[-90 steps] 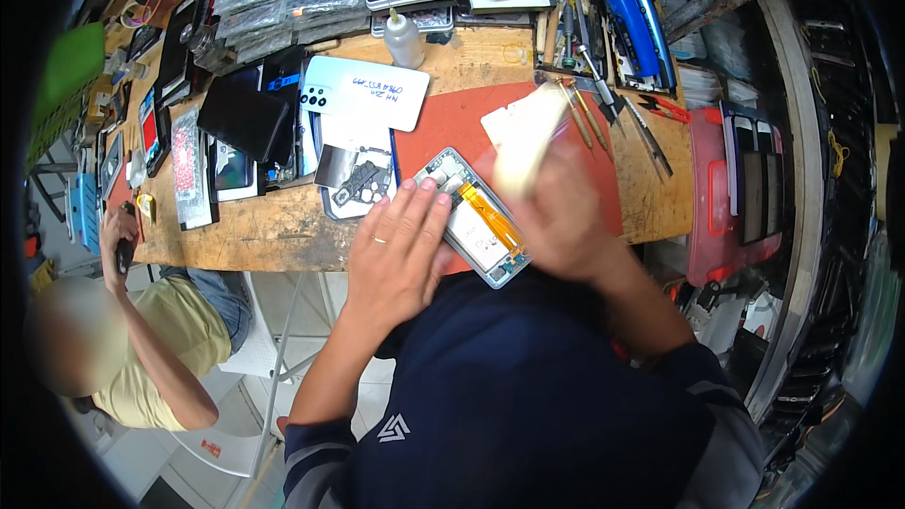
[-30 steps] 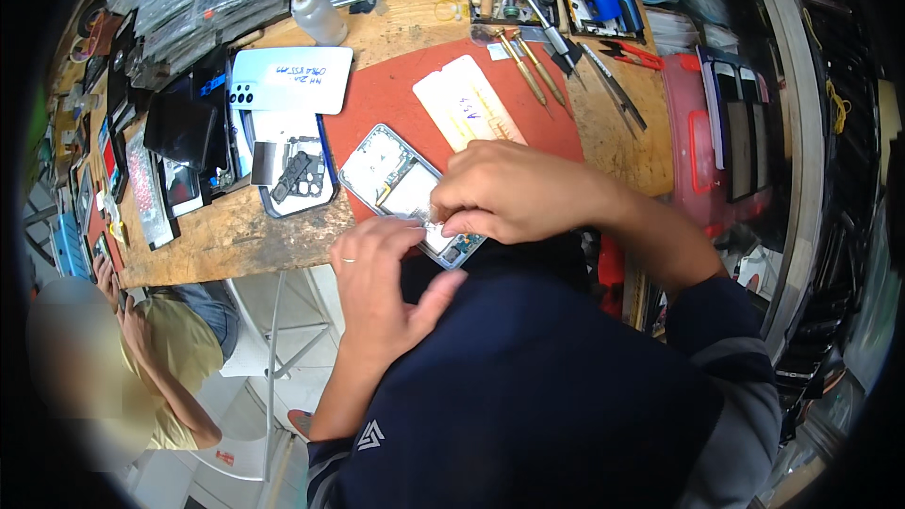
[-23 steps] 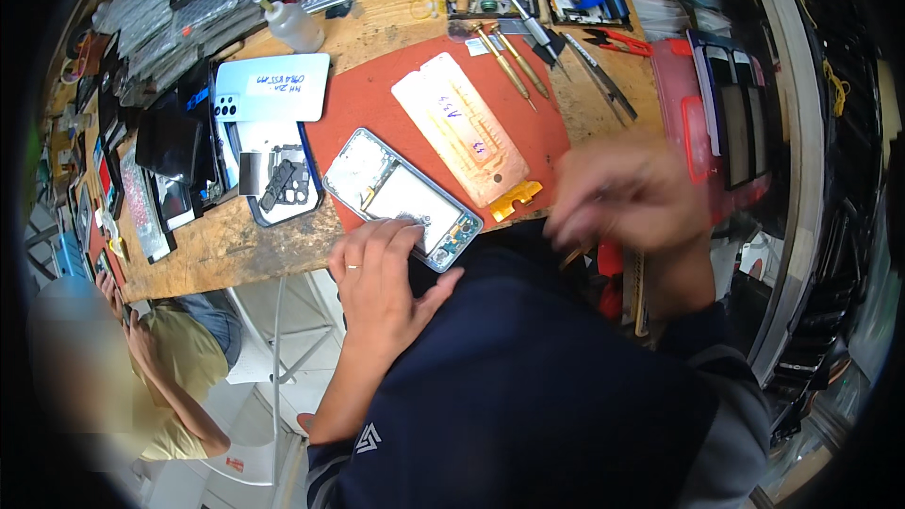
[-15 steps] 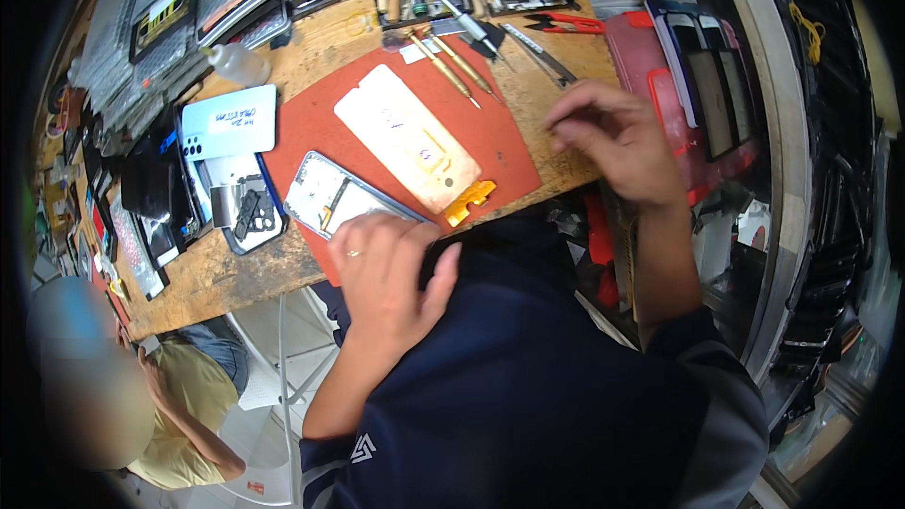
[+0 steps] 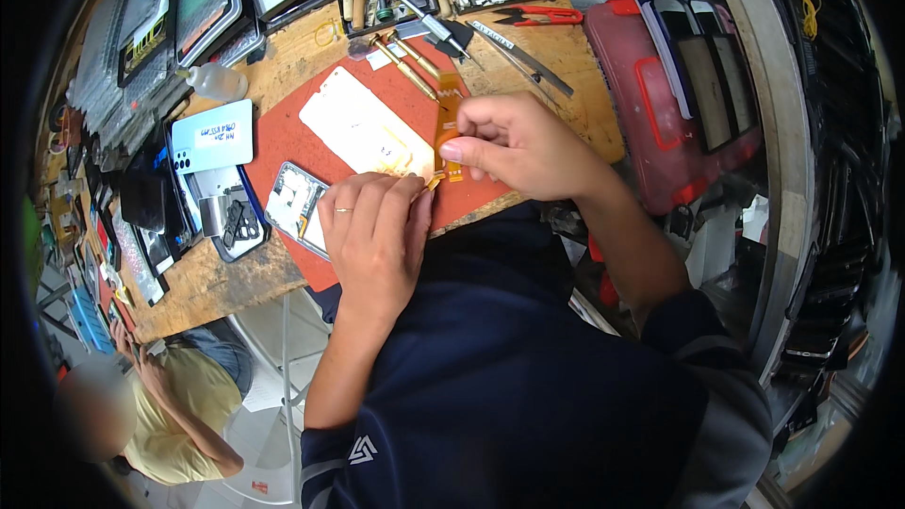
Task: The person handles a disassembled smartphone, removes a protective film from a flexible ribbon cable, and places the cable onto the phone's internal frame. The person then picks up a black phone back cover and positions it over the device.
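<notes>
My right hand pinches an orange flex cable between thumb and fingers, and the cable stands up over the red mat. My left hand is closed, its fingertips on a small yellow-orange end of flex beside the cable; whether both are one piece I cannot tell. Under and beside the left fingers lies a white plate with handwriting on it. An opened phone frame rests on the mat, partly covered by the left hand.
Brass screwdrivers, tweezers and red-handled snips lie beyond the mat. A light-blue phone back, a bottle and stacked parts fill the left. A red case stands right. Another person sits lower left.
My right hand has moved left from the bench edge to the mat and now holds the orange flex cable upright. The left fingers have closed at the small flex end.
</notes>
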The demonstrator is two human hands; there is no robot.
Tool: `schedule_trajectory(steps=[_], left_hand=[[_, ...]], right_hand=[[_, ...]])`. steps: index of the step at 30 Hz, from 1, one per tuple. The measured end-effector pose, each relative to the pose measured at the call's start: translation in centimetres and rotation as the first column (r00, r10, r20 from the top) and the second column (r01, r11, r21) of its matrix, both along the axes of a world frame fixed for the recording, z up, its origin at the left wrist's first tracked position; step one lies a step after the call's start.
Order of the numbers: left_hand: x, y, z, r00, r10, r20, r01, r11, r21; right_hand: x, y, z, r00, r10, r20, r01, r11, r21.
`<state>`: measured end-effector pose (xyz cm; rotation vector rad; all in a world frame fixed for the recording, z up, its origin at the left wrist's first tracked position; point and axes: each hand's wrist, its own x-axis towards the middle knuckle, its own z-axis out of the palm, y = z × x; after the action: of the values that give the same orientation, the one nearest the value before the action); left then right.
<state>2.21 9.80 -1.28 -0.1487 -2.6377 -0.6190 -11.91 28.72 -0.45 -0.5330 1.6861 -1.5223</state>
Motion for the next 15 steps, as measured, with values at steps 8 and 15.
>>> schedule_trajectory(steps=[8,15], left_hand=[[0.2,0.1,-0.2,0.999,0.039,-0.012,-0.038,0.998,0.049],[0.8,-0.7,-0.4,0.997,0.054,-0.051,-0.051,0.997,0.061]], right_hand=[[-3.2,-2.5,-0.3,0.934,0.337,-0.115,-0.331,0.941,0.072],[-2.9,-4.1,-0.4,0.905,0.420,-0.065,-0.412,0.904,0.116]])
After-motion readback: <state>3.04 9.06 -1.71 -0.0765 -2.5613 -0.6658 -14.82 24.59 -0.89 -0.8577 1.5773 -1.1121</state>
